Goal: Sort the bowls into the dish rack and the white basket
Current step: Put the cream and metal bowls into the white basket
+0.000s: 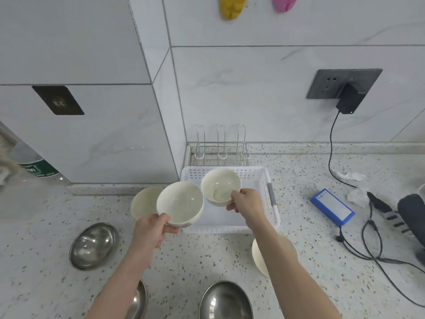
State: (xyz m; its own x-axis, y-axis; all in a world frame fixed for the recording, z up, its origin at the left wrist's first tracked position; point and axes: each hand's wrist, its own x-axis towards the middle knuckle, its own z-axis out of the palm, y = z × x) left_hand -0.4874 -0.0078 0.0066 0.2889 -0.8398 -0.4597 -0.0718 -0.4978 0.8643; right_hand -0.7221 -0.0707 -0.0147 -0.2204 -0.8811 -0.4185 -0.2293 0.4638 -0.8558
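Your speckled desk (pixel 299 226) carries: white basket (pixel 271 217), wire dish rack (pixel 222 155) behind it, three steel bowls (pixel 94 246), cream bowls (pixel 143 202), blue box (pixel 332 207), black cables (pixel 368 249), possibly crumpled tissue (pixel 349 176).

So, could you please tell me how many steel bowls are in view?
3: one steel bowl left of the arms, one under the left forearm, one at the bottom edge. Others may be out of frame.

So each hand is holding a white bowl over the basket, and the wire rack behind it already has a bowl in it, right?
Not quite. The head view shows the rack holding no bowl. The rest stands: the left hand grips one white bowl at the basket's left edge, and the right hand pinches the other bowl over it.
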